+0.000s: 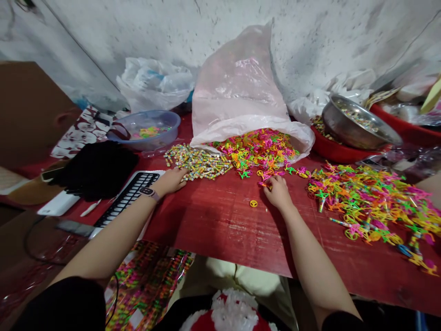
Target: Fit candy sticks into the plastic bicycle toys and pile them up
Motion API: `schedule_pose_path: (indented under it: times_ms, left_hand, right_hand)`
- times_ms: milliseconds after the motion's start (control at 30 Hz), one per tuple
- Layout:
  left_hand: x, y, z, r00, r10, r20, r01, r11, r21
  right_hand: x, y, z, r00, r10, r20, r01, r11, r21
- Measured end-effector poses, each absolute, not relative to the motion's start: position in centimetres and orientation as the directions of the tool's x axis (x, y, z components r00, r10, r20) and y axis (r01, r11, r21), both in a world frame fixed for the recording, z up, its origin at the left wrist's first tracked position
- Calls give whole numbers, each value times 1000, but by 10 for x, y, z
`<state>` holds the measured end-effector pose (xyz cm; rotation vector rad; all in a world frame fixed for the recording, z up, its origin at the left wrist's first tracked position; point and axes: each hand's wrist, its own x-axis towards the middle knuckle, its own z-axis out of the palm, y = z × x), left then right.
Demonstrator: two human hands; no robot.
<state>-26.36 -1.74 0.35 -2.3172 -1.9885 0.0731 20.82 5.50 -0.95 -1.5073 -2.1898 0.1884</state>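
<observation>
My left hand (174, 180), with a watch on its wrist, touches the left edge of a pile of small patterned tubes (201, 163). Its fingers are bent together, and whatever is between them is hidden. My right hand (278, 192) is closed in a pinch on a small colourful plastic piece (264, 185), just in front of the mouth of a white sack (241, 87). Bright plastic pieces (258, 149) in pink, yellow, green and orange spill out of that sack. A single yellow plastic ring (253, 203) lies on the red table (220, 225) left of my right hand.
Right of me spreads a heap of plastic pieces with tubes attached (372, 202). Behind it, a metal bowl (358, 122) rests tilted on a red basin (344, 149). At left are a blue basin (148, 128), a black slotted tray (129, 195) and black cloth (99, 170).
</observation>
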Motion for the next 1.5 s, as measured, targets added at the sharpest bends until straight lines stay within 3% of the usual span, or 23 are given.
schedule_pose_path:
  times_ms: [300,533,700,767,933,1133,1500]
  left_hand:
    - [-220,-27,10,133,981,-141,990,-138,-22]
    - [-211,-46,11,149,981,-125,989,-148,17]
    - [-237,-31,26,104,995,-9,986,-104,-130]
    - [-242,-20,31,170,985,21,971,-163,-172]
    - [-236,9,33,394,918,-50,905,-397,-154]
    - [-219,19,33,396,915,-74,892,-402,-208]
    - [-193,-29,17,251,968,7,968,-250,-27]
  right_hand:
    - [209,56,-10,-290,912,292,844,387,-371]
    - [208,56,-10,-299,912,280,844,390,-370]
    - [208,56,-10,-307,909,283,843,398,-362]
    - [208,55,-10,-305,907,290,843,399,-361]
    - [206,53,-8,-296,910,290,848,390,-358]
    - [206,50,-4,-297,913,279,851,386,-356]
    - [207,47,0,-273,911,309,857,376,-352]
